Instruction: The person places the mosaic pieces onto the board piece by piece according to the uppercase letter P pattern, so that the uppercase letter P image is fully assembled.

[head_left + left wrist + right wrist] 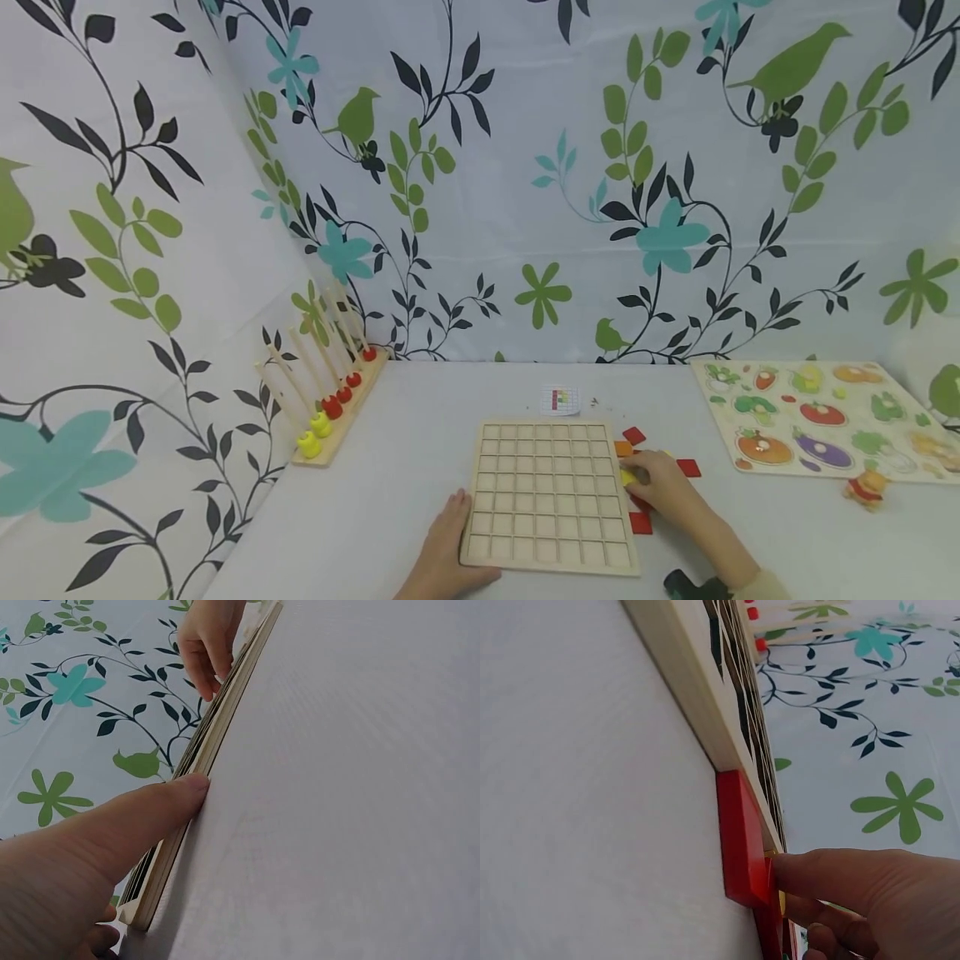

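A square wooden grid board (551,497) with rows of shallow compartments lies flat on the table. My left hand (446,550) holds its near left corner, fingers along the left side and thumb (169,801) against the front edge. Beyond the board's right side, my right hand (660,483) pinches a yellow tile (627,477) between thumb and fingers, partly hidden by them. Around that hand lie red tiles (641,523) and an orange tile (623,448). In the right wrist view, a thick red tile (740,840) touches the board's edge, close to the thumb.
A small printed pattern card (560,400) lies behind the board. Far left stands a peg rack (322,454) with red and yellow beads. A vegetable puzzle board (810,417) lies at the right, a small bear figure (867,488) by its front edge. Patterned cloth (480,208) hangs behind.
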